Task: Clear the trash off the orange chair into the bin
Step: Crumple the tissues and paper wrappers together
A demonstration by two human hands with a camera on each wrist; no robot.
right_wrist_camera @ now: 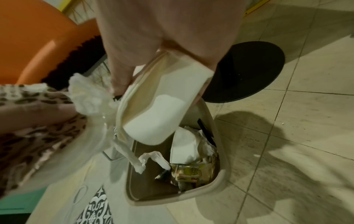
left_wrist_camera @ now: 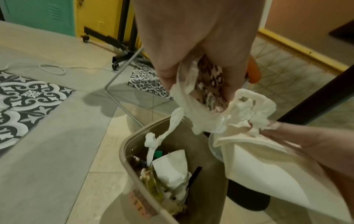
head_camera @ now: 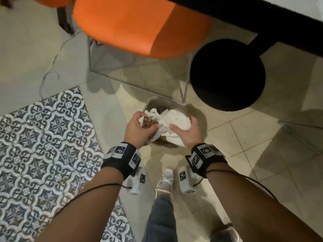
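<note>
Floor: pale beige square tiles, with a plain grey band on the left.
Patterned tiles: blue-and-white ornamental floor tiles at lower left.
Table base: round black disc flat on the beige tiles.
Cabinets: teal metal locker beside a yellow one.
Cable: thin white cord looped across the grey band.
Light: dim, warm, with soft shadows.

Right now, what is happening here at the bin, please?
A person stands over the bin, both hands full. The left hand grips a leopard-print wrapper with crumpled tissue. The right hand holds a folded white container above the opening. Nothing is released yet; the orange chair seat looks clear.
</note>
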